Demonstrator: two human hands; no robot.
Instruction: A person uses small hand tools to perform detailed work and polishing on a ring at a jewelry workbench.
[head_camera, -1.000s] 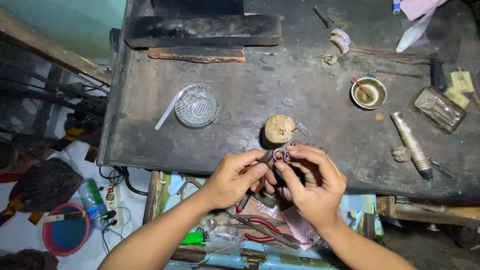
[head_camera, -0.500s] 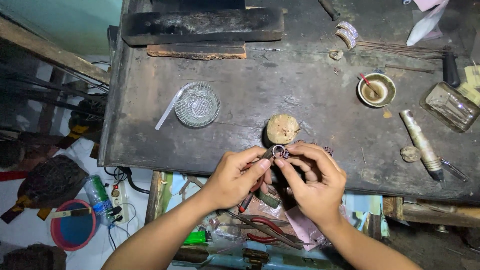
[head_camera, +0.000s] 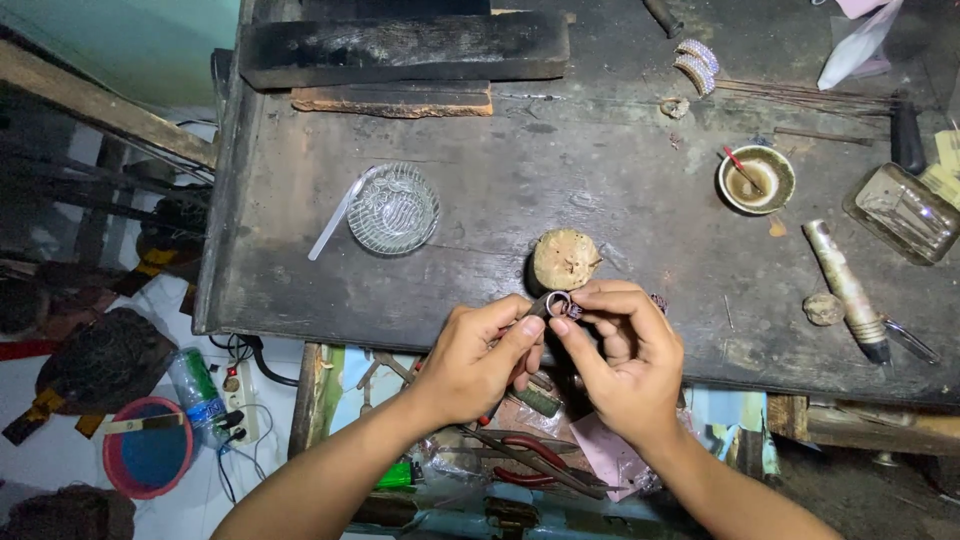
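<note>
Currently, both hands, left hand (head_camera: 480, 355) and right hand (head_camera: 620, 360), pinch a small metal ring (head_camera: 557, 303) above the worktop (head_camera: 600, 200) edge, just below the round cork block (head_camera: 565, 259). Risk: loosened fingertip pressure could drop the ring toward the red-handled pliers (head_camera: 530, 462) below.

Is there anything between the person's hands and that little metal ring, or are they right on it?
Nothing visible stands between. The left hand and right hand both pinch the small ring directly with their fingertips, above the dark workbench edge.
</note>
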